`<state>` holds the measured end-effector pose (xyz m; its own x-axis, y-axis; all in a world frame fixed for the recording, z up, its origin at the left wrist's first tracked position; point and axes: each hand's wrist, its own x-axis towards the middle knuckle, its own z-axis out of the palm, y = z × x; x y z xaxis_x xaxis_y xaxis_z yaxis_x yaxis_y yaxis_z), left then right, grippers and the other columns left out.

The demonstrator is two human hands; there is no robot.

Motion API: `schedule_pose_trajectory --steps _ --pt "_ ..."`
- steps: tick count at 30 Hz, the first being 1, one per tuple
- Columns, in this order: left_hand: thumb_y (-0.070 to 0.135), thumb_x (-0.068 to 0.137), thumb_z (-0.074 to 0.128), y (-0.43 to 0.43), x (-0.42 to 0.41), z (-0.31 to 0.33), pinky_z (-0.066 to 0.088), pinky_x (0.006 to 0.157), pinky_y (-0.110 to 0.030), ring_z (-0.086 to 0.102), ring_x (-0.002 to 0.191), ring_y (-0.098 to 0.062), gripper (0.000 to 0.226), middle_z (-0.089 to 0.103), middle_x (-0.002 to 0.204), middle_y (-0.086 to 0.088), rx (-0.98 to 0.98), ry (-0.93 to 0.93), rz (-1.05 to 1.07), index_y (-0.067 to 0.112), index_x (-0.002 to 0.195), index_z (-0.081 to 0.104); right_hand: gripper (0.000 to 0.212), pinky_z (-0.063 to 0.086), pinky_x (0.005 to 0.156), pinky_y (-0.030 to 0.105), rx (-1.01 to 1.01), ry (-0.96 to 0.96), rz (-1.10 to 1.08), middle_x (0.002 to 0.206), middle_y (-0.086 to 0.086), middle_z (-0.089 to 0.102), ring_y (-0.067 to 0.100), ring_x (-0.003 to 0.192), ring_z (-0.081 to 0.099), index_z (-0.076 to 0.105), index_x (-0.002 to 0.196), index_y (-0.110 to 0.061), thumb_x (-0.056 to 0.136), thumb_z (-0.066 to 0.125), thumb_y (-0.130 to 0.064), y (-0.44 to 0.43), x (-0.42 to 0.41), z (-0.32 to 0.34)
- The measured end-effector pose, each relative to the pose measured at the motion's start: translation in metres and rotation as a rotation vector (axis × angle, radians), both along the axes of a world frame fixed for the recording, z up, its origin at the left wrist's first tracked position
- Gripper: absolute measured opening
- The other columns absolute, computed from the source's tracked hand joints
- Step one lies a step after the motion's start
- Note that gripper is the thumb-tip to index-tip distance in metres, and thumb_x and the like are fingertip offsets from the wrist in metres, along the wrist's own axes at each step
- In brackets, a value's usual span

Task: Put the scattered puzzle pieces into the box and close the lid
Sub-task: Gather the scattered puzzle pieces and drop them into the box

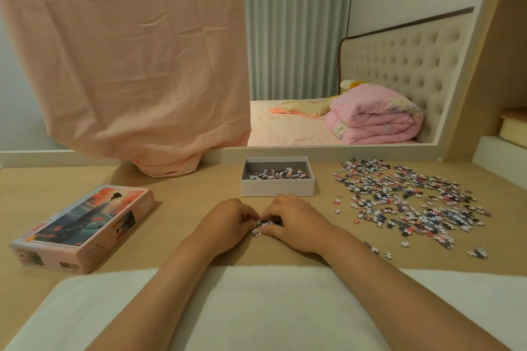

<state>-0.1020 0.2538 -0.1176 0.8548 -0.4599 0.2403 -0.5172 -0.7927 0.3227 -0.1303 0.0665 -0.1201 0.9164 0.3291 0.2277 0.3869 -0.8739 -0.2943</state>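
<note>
A white open box [277,188] stands at the middle back of the wooden table, with a layer of puzzle pieces inside. Its pink lid [85,226], printed with a picture, lies face up to the left. Many scattered puzzle pieces [407,199] cover the table on the right. Just in front of the box, my left hand [228,222] and my right hand [291,221] meet with curled fingers around a small heap of pieces [263,226]. A few of those pieces show between the fingertips; the rest are hidden under the hands.
A peach cloth [128,65] hangs down to the table behind the lid. A large mirror [370,51] behind the table shows a bed with a pink quilt. A white cushion [256,308] lies along the near table edge under my forearms.
</note>
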Motion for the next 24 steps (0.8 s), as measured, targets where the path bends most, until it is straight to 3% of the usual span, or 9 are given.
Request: schedule_pose_trajectory --steps 2,4,6,8,11,14,18,24 --pt "0.032 0.093 0.060 -0.003 -0.001 -0.002 0.039 0.078 -0.024 0.054 0.091 -0.012 0.021 0.058 0.096 0.004 -0.004 -0.011 -0.013 0.034 0.110 0.073 0.031 0.044 0.095 0.037 0.010 0.022 -0.026 0.108 -0.006 0.058 0.015 0.109 0.049 0.071 0.115 -0.031 0.092 0.061 -0.050 -0.011 -0.004 0.006" --pt "0.038 0.096 0.054 -0.003 -0.002 -0.007 0.038 0.097 -0.028 0.049 0.113 -0.016 0.030 0.057 0.115 0.002 -0.040 -0.003 -0.050 0.032 0.123 0.066 0.037 0.044 0.098 0.039 0.022 0.047 -0.065 0.119 -0.006 0.059 0.016 0.116 0.051 0.067 0.123 -0.031 0.094 0.056 -0.052 -0.028 -0.011 0.013" --pt "0.053 0.096 0.048 -0.005 -0.006 -0.011 0.024 0.115 -0.034 0.028 0.139 -0.017 0.054 0.040 0.147 0.004 0.002 0.105 -0.071 0.031 0.145 0.043 0.050 0.039 0.108 0.044 0.016 0.083 -0.129 0.140 -0.003 0.050 0.019 0.130 0.044 0.053 0.139 -0.031 0.096 0.050 -0.056 -0.044 -0.021 0.020" --pt "0.072 0.087 0.042 -0.014 -0.010 -0.014 0.013 0.121 -0.036 0.009 0.148 -0.012 0.081 0.017 0.161 0.010 0.110 0.211 -0.108 0.031 0.154 0.022 0.062 0.025 0.118 0.048 -0.070 0.128 -0.214 0.157 0.001 0.032 0.023 0.144 0.027 0.035 0.151 -0.031 0.097 0.043 -0.060 -0.062 -0.033 0.024" --pt "0.089 0.072 0.036 -0.038 -0.016 -0.013 0.005 0.122 -0.036 -0.004 0.150 -0.010 0.106 -0.001 0.164 0.013 0.228 0.258 -0.163 0.032 0.156 0.007 0.077 0.000 0.122 0.056 -0.231 0.232 -0.365 0.167 0.006 0.000 0.027 0.153 -0.006 0.008 0.158 -0.031 0.095 0.029 -0.069 -0.088 -0.052 0.021" --pt "0.085 0.073 0.048 -0.066 -0.022 -0.009 0.005 0.123 -0.037 -0.005 0.150 -0.010 0.109 -0.006 0.163 0.014 0.227 0.273 -0.213 0.031 0.157 0.002 0.084 -0.010 0.119 0.060 -0.265 0.321 -0.480 0.165 0.008 -0.018 0.029 0.150 -0.022 -0.008 0.158 -0.031 0.093 0.023 -0.074 -0.112 -0.064 0.012" --pt "0.086 0.068 0.054 -0.103 -0.029 -0.009 0.008 0.123 -0.039 -0.004 0.150 -0.011 0.117 -0.006 0.163 0.014 0.216 0.238 -0.299 0.032 0.156 -0.001 0.088 -0.011 0.118 0.060 -0.245 0.363 -0.582 0.163 0.011 -0.024 0.032 0.148 -0.026 -0.017 0.155 -0.032 0.089 0.015 -0.080 -0.135 -0.072 -0.002" --pt "0.075 0.072 0.063 -0.141 -0.020 -0.009 0.007 0.120 -0.029 0.002 0.149 -0.008 0.114 0.000 0.163 0.012 0.099 0.242 -0.328 0.026 0.157 0.004 0.073 -0.006 0.122 0.049 -0.140 0.284 -0.453 0.166 0.008 -0.009 0.028 0.152 -0.014 -0.002 0.159 -0.030 0.098 0.020 -0.065 -0.130 -0.049 -0.011"
